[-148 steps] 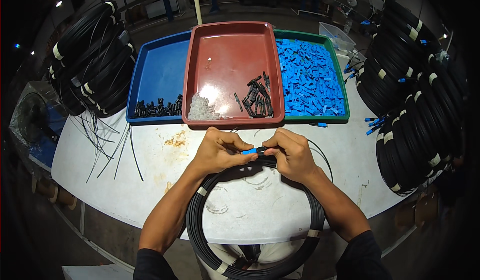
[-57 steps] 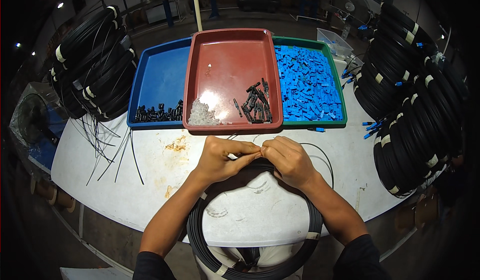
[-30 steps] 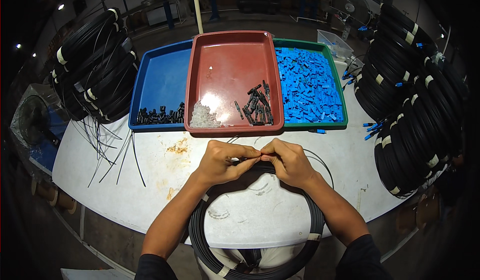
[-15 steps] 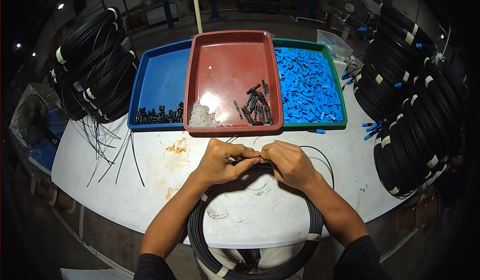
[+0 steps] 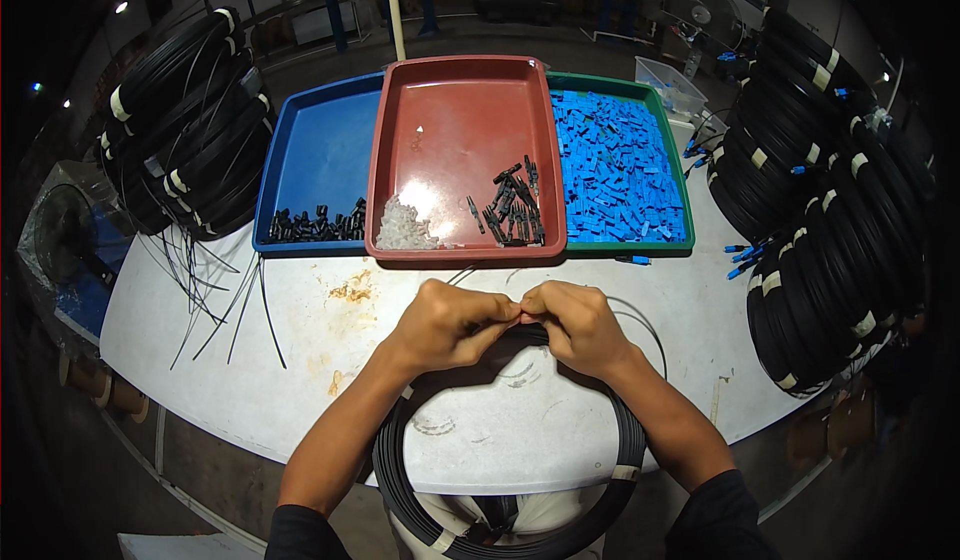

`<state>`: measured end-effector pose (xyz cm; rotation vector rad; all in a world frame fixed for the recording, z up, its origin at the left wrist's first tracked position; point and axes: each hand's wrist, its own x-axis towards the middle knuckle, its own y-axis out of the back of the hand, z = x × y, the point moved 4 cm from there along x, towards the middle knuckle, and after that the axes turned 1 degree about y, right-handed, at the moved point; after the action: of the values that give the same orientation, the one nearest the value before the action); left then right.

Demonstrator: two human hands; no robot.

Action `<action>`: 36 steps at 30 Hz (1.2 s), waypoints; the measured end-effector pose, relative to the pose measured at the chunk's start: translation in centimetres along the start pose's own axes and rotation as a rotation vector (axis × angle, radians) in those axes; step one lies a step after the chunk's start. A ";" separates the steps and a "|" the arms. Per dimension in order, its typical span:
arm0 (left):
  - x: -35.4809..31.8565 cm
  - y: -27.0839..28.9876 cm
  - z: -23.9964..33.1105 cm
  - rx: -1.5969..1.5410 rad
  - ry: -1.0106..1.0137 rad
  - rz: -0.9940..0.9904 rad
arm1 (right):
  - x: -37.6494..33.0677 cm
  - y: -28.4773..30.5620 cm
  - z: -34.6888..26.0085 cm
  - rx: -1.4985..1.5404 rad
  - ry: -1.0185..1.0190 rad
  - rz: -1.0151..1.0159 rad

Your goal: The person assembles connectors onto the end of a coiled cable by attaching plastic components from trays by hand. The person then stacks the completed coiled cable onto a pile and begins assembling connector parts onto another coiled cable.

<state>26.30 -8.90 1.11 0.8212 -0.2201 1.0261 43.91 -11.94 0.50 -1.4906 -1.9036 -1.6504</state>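
My left hand (image 5: 446, 325) and my right hand (image 5: 580, 328) meet fingertip to fingertip over the middle of the white table. Both are closed in a pinch, and whatever sits between the fingertips is too small and covered to make out. Below them, a taped coil of black cable (image 5: 630, 435) lies partly on the table and hangs over its front edge towards my lap. A loose strand of cable (image 5: 657, 335) arcs out to the right of my right hand. Another thin cable piece (image 5: 462, 275) shows just beyond my left hand.
Behind my hands stand a blue tray (image 5: 320, 140) with black parts, a red tray (image 5: 465, 125) with whitish and black pieces, and a green tray (image 5: 690, 215) full of blue connectors. Black cable coils rise at the left (image 5: 190, 120) and right (image 5: 815, 290). One blue connector (image 5: 635, 260) lies loose.
My hands hold nearly the same place, fingertips still together, with a slight shift in the fingers and wrists. The view has tilted a little; the coil and trays stay put.
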 end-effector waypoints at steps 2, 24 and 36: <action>-0.4 -0.3 0.7 0.361 -0.416 -0.022 | -0.1 -0.4 0.6 0.133 -0.138 0.002; -0.2 0.0 -0.7 -0.240 0.099 0.053 | 0.5 0.4 -0.9 -0.141 0.114 0.019; -0.3 -0.3 -1.5 -0.433 0.279 -0.001 | 0.9 0.6 -1.4 -0.181 0.193 0.064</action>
<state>26.07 -8.10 -0.22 0.2827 -0.1937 1.0311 43.39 -12.74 1.98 -1.3802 -1.6279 -1.9036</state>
